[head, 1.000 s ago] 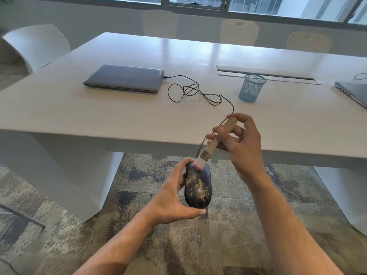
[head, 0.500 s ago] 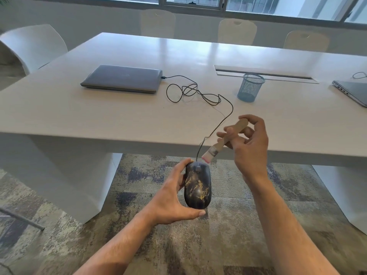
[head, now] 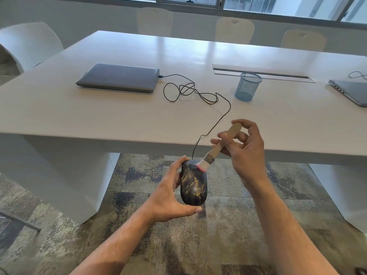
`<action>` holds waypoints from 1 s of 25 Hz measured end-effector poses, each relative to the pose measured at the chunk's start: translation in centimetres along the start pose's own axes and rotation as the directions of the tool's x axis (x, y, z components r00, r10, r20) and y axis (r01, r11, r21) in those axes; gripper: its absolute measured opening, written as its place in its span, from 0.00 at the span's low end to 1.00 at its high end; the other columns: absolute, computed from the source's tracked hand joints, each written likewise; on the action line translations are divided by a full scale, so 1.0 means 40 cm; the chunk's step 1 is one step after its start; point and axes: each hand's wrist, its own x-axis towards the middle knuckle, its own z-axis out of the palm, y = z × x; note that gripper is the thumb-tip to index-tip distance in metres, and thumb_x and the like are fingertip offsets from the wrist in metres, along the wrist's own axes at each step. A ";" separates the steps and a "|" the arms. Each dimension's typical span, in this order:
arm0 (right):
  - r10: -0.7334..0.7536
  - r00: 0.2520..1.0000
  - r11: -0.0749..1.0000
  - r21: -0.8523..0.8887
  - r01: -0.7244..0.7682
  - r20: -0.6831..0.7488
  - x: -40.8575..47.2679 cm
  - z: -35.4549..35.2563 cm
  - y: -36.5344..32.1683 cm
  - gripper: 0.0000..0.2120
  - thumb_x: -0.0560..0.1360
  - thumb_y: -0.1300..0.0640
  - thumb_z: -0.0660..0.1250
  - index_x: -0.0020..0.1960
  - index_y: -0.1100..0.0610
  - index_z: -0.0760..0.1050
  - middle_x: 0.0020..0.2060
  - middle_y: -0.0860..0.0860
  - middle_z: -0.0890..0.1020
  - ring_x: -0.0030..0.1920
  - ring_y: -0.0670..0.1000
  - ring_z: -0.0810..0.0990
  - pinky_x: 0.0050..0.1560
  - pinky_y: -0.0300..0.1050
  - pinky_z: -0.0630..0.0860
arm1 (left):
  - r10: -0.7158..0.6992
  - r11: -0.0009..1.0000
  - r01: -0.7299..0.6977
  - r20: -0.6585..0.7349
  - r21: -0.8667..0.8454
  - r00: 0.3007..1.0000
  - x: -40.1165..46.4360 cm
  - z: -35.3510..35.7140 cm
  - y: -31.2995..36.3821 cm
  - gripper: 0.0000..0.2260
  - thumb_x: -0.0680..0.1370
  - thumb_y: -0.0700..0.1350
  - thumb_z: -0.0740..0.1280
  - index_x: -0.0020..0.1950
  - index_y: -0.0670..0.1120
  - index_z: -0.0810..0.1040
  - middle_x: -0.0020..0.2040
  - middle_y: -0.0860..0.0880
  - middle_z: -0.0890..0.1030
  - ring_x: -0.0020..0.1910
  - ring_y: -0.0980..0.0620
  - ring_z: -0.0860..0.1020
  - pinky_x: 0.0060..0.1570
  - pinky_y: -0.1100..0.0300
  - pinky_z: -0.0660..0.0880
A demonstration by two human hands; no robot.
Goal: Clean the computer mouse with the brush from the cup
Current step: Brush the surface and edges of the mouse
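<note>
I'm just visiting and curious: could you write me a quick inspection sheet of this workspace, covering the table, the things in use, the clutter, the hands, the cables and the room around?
Surface: pale table, glossy, with a long slot near the far side.
Job's things: dark gold-flecked computer mouse held off the table; wooden brush, bristles on the mouse's front end; blue mesh cup upright on the table.
Clutter: closed grey laptop; second laptop at the right edge.
Hands: left hand grips the mouse; right hand pinches the brush handle.
Cables: black mouse cable loops loosely from the closed laptop, over the table edge.
Surroundings: chairs, windows, patterned carpet.
</note>
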 end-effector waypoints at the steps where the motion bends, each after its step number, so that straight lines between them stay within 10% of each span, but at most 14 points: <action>1: -0.005 0.999 0.999 -0.051 0.002 -0.049 0.001 -0.004 0.003 0.16 0.80 0.65 0.69 0.56 0.45 0.71 0.49 0.59 0.85 0.44 0.53 0.90 0.48 0.54 0.86 | 0.000 1.000 0.000 0.000 -0.001 1.000 -0.001 -0.001 -0.001 0.54 0.63 0.47 0.84 0.79 0.58 0.54 0.76 0.51 0.66 0.73 0.59 0.72 0.73 0.59 0.67; 7: 0.067 0.997 0.971 0.231 -0.057 -0.033 -0.003 -0.030 0.004 0.15 0.79 0.65 0.70 0.58 0.51 0.72 0.45 0.57 0.88 0.46 0.61 0.89 0.46 0.52 0.85 | 0.004 1.000 -0.004 -0.008 -0.023 1.000 0.006 0.001 -0.001 0.54 0.63 0.46 0.84 0.79 0.57 0.53 0.76 0.50 0.67 0.73 0.60 0.72 0.72 0.61 0.67; 14: 0.007 0.983 0.999 0.037 0.000 -0.181 -0.029 -0.042 0.003 0.16 0.80 0.64 0.70 0.57 0.44 0.72 0.46 0.55 0.87 0.45 0.53 0.90 0.47 0.51 0.86 | 0.002 1.000 -0.002 -0.006 -0.015 1.000 0.008 0.004 -0.008 0.53 0.62 0.48 0.84 0.77 0.61 0.54 0.74 0.54 0.67 0.72 0.61 0.72 0.71 0.61 0.69; 20: -0.220 0.959 0.974 -0.021 0.227 0.177 -0.118 -0.034 0.011 0.12 0.78 0.63 0.68 0.59 0.50 0.77 0.49 0.48 0.88 0.50 0.51 0.88 0.53 0.46 0.84 | 0.002 1.000 -0.002 -0.038 -0.003 0.999 0.016 -0.004 -0.010 0.55 0.62 0.49 0.84 0.80 0.58 0.53 0.75 0.56 0.67 0.72 0.57 0.73 0.73 0.45 0.69; 25: -0.228 0.932 0.973 0.105 0.206 0.281 -0.132 -0.104 -0.008 0.05 0.77 0.63 0.71 0.53 0.57 0.81 0.47 0.52 0.88 0.50 0.57 0.89 0.54 0.50 0.83 | -0.003 1.000 0.004 -0.050 0.005 0.999 0.021 -0.014 -0.014 0.52 0.62 0.50 0.84 0.76 0.65 0.55 0.73 0.59 0.67 0.71 0.62 0.73 0.74 0.52 0.69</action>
